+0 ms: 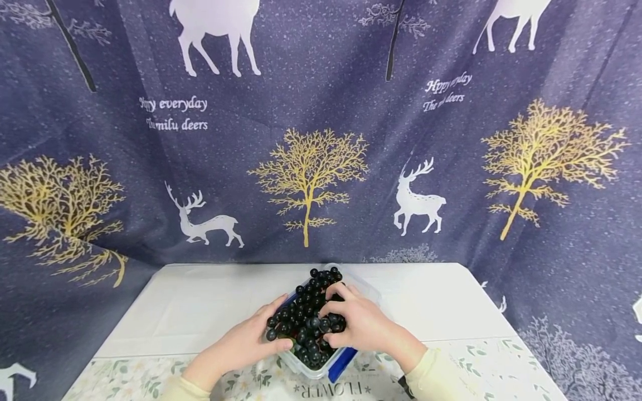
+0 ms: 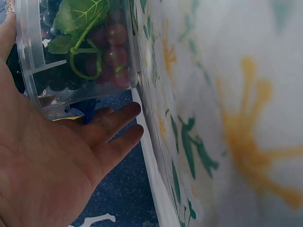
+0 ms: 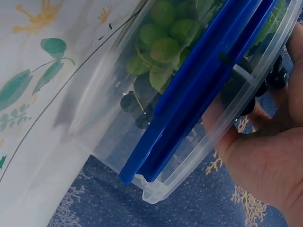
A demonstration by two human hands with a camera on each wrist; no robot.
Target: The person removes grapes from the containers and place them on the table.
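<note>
Pale yellow sleeves (image 1: 441, 379) nearest, at 5 and 7, above floral cloth (image 1: 241, 384). Clock read from the box, head view.

Left hand (image 1: 248, 337) at 8-9: fingers out straight along the wall, thumb laid over the near rim. Spread wide, no clamp; probably bracing the box against push from the far side.

Right hand (image 1: 363, 320) at 3: fingers and thumb curled round part of the black grapes (image 1: 303, 312), gap only about a grape cluster wide. Can't tell whether it's pressing or lifting.

Clear box (image 1: 312, 373) sits mid-table, corner toward camera; blue flap (image 1: 343, 365) hangs outward at 5, so the latch doesn't block the top. Black grapes heaped to the rim, bulging at 9 and 12. Wrist views through the walls: red grapes (image 2: 115, 54) with a leaf (image 2: 78, 23), green grapes (image 3: 165, 40) lower down.

White tabletop (image 1: 200, 312) runs well past both hands at 9 and 3: elbow room sideways. Tighter at 12, where the table edge meets the deer-print curtain (image 1: 351, 94); exact gap unclear.
</note>
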